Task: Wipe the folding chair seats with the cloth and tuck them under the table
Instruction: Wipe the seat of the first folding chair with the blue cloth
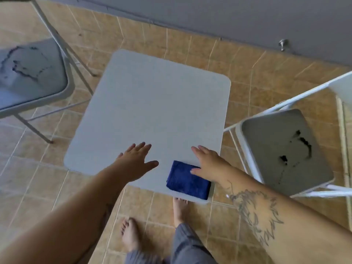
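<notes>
A folded dark blue cloth (pixel 187 181) lies on the near right corner of a small white square table (pixel 148 111). My right hand (pixel 208 163) hovers open over the cloth's far right edge, thumb touching it. My left hand (pixel 136 161) is spread flat, palm down, over the table's near edge, holding nothing. A grey folding chair with a cracked seat (pixel 28 77) stands to the table's left. A second folding chair with a torn grey seat (pixel 285 151) stands to the right. Both chairs are pulled away from the table.
Tan floor tiles surround the table. A grey wall with a metal door stopper (pixel 283 44) runs along the far side. My bare feet (pixel 131 233) stand at the table's near edge, one partly under it.
</notes>
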The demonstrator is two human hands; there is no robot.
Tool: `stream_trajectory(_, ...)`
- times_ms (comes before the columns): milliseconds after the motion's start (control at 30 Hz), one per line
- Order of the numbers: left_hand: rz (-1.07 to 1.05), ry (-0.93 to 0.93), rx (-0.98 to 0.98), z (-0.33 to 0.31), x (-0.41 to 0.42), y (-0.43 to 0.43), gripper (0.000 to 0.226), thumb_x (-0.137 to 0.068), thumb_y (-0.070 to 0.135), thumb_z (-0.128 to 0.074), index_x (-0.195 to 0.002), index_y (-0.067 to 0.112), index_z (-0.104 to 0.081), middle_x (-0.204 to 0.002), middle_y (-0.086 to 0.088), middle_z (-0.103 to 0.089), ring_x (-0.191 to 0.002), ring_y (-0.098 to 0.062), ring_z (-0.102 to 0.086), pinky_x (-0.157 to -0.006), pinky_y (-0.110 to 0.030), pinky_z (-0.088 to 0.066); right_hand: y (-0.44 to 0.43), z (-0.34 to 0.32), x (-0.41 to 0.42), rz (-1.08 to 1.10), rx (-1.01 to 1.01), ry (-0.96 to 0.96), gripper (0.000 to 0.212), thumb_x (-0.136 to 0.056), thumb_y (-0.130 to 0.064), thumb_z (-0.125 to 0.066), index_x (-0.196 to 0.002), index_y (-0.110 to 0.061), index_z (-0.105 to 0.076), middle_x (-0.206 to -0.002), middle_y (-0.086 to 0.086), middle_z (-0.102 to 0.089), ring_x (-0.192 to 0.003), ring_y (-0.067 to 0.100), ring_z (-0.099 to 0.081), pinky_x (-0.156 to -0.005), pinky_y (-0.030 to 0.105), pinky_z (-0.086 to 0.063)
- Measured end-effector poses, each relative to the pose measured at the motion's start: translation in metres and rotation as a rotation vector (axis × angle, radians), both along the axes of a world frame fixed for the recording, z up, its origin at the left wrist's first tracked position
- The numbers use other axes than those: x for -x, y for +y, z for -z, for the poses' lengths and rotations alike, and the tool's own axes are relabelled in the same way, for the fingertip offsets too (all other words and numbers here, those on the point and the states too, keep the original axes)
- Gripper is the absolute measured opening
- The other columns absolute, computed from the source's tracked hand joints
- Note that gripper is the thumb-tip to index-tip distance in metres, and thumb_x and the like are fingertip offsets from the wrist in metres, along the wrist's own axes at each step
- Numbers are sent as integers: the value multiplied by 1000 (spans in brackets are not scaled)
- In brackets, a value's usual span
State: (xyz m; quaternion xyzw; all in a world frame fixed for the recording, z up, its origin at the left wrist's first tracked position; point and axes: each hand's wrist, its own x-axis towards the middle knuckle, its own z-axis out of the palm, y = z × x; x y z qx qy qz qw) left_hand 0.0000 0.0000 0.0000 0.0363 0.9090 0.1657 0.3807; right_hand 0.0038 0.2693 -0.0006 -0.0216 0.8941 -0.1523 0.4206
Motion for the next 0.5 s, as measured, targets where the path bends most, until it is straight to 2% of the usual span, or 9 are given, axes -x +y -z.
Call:
stream_trajectory(100,6,-46,26,38,-7,10,78,-90,65,-39,-153,30,-9,-163,7,-5,-150,-21,-2,-119,-50,-16,-12,45,-21,-213,-87,21,101,-78,-64,-57,-148,-41,12,-162,-4,10,-146,30,-8,-109,53,-31)
stream_trajectory(167,-12,-62,32,61,-18,12,77,-90,63,-40,-153,30,-9,-163,7,-5,-150,-20,-1,-119,-48,-17,-21,73,-43,-332,-142,67,111,-71,-72,-57,-146,-41,18,-161,-1,15,-145,34,-4,-107,58,-28)
stream_trajectory(233,-11,-51,44,79,-25,12,76,-92,59,-42,-153,29,-8,-163,6,-4,-150,-20,0,-119,-46,-18,-26,93,-57,-371,-213,122,113,-74,-69,-58,-146,-37,23,-160,2,17,-143,38,-2,-108,63,-23)
stream_trajectory(267,-6,-51,52,84,-28,11,76,-92,57,-42,-154,29,-7,-163,6,-3,-150,-20,1,-119,-45,-19,-28,98,-60,-374,-244,153,111,-77,-64,-60,-147,-35,21,-161,5,12,-142,39,-6,-106,63,-25)
stream_trajectory(333,23,-51,54,91,-34,9,75,-94,54,-43,-154,30,-5,-163,7,1,-150,-20,4,-118,-44,-19,-33,103,-63,-379,-245,233,104,-79,-48,-65,-151,-32,9,-157,11,-13,-132,38,-28,-95,56,-38)
stream_trajectory(400,59,-49,46,89,-40,3,75,-94,52,-43,-154,30,-4,-163,7,3,-150,-21,5,-118,-43,-19,-37,102,-57,-380,-246,229,96,-82,-34,-64,-152,-30,1,-141,11,-34,-115,34,-43,-83,48,-44)
stream_trajectory(500,87,-55,50,73,-37,-18,74,-94,53,-42,-154,32,-4,-163,7,5,-150,-19,8,-119,-42,-16,-46,88,-29,-323,-240,130,88,-85,-29,-59,-152,-32,-2,-133,8,-37,-112,31,-45,-82,43,-44)
